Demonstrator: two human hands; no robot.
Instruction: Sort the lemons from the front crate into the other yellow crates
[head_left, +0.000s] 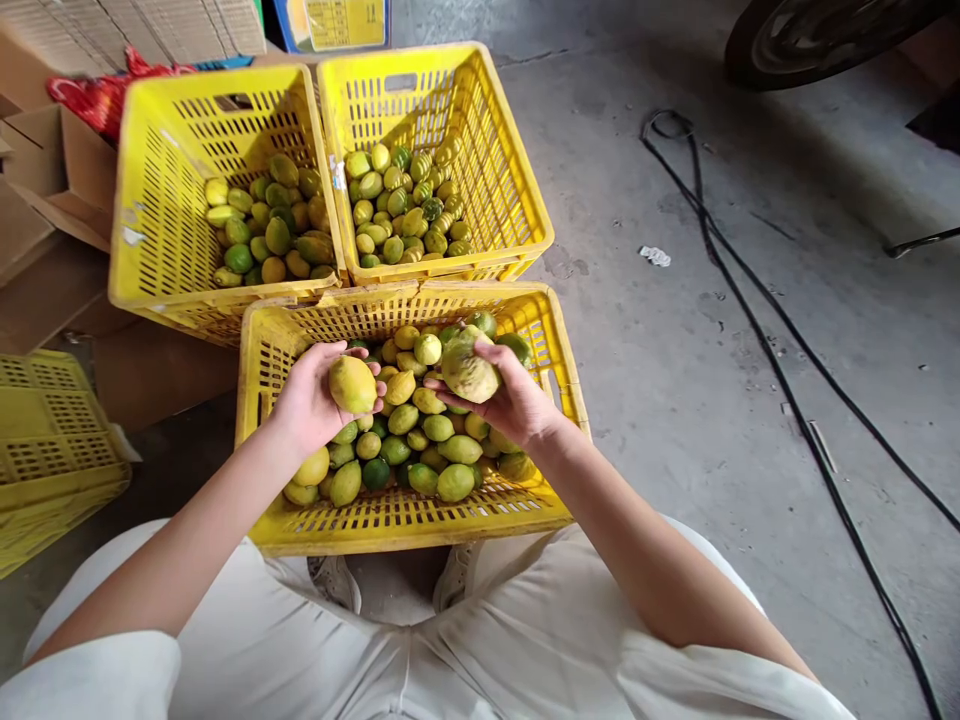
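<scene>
My left hand [306,402] is closed round a yellow lemon [352,384], held above the left part of the near yellow crate [420,540]. In my right hand [517,395] is a larger green-yellow lemon [469,366] with brownish blemishes, slightly blurred. Thumb and fingers hold it from its right side and from below. Under both hands, the near crate holds many lemons [460,449], some yellow and some green. The two held lemons are apart from each other.
Behind stand a left yellow crate [150,290] and a right yellow crate [517,190], both with green and yellow lemons. Cardboard boxes [82,170] and another yellow crate [56,430] are at left. A black cable [772,350] lies on the concrete floor near a wheel [806,45].
</scene>
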